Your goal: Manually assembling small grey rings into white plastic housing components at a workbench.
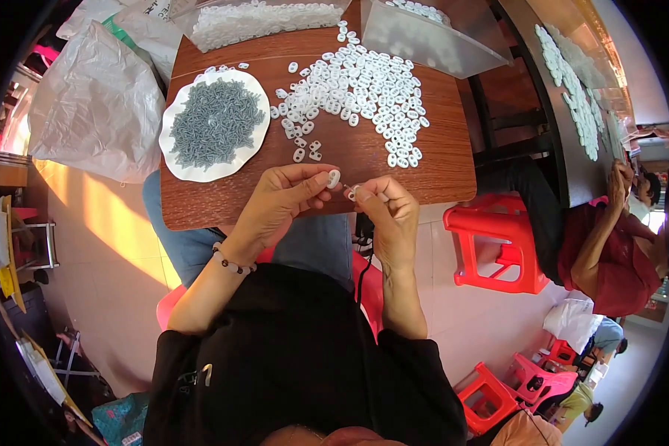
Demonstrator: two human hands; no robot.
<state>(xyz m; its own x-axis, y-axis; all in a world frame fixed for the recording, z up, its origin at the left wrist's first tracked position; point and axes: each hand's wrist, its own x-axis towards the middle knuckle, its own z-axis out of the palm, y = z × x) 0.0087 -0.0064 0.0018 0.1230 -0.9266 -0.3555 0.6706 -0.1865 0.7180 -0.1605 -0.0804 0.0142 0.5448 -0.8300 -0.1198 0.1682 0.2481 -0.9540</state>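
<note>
My left hand (291,192) pinches a small white oval piece with two holes (334,178) between thumb and fingertips, above the table's near edge. Close beside it, my right hand (389,210) is closed on a second small white piece (351,194), partly covered by the fingers. A short gap separates the two pieces. Beyond my hands lies a loose heap of the same white two-hole pieces (364,85), with several strays (299,154) nearer to me. To the left, a white wavy-rimmed plate (169,152) holds a mound of small grey screw-like pieces (214,123).
The brown wooden table (438,178) bears two clear plastic bins at its far side, the left bin (264,26) full of white pieces, the right bin (431,41) tilted. A large white bag (97,104) stands left. At right are a red stool (494,245) and a person (609,253) at another table.
</note>
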